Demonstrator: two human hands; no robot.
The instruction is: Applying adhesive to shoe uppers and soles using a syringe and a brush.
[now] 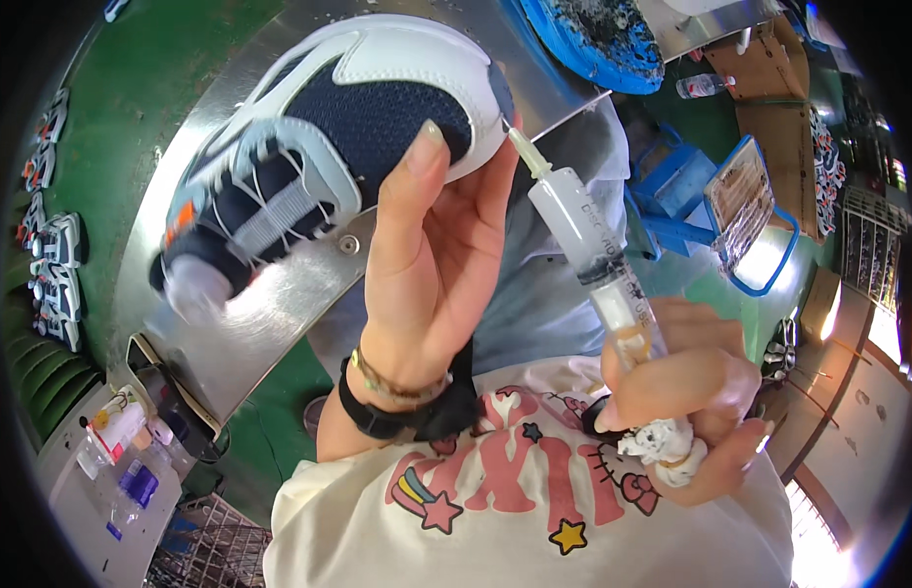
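Observation:
A white and navy sneaker (pixel 383 122) is tilted over the metal table, its toe toward the right. My left hand (pixel 427 250) grips it near the toe, with the thumb on the upper and the other fingers partly hidden behind it. My right hand (pixel 686 387) is closed around a clear plastic syringe (pixel 581 223) with whitish contents and a pale tapered tip. That tip is at the sole edge by the sneaker's toe; whether it touches cannot be told. A crumpled white wad (pixel 662 443) with dark specks is also held in my right fingers. White stuffing (pixel 196 284) shows at the sneaker's opening.
The metal table (pixel 309 333) stretches under the sneaker. A blue tray with dark residue (pixel 603 34) is at the far edge. To the right stand a blue stool (pixel 745 211) and cardboard boxes (pixel 774 132). More shoes (pixel 56 274) line the left side, above bottles (pixel 133 490).

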